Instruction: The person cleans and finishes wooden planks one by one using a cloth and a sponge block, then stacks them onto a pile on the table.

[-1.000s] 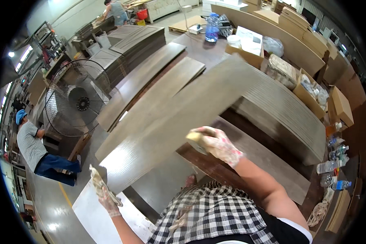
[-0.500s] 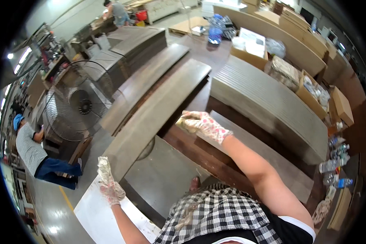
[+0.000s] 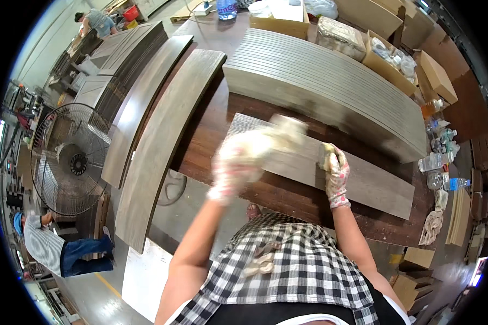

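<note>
My left hand, in a patterned glove and smeared by motion, is closed on a pale cloth. Both hover at or over the left half of a grey wood-look board on the dark brown table; contact cannot be made out. Farther right, my right hand, in a white glove with pink spots, is closed at this board's near edge. A small yellowish-brown wad shows at its fingers, its kind unclear. Behind the board lies a tall stack of grey boards with grooved tops.
Two long boards slant along the left, beside a large fan. A person in a striped shirt bends at far left. Plastic bottles line the right edge; cartons stand behind the stack. A white panel lies lower left.
My left hand with the pale cloth has swung right from the long left board to the grey board. My right hand has shifted right along this board. The view has turned to the right.
</note>
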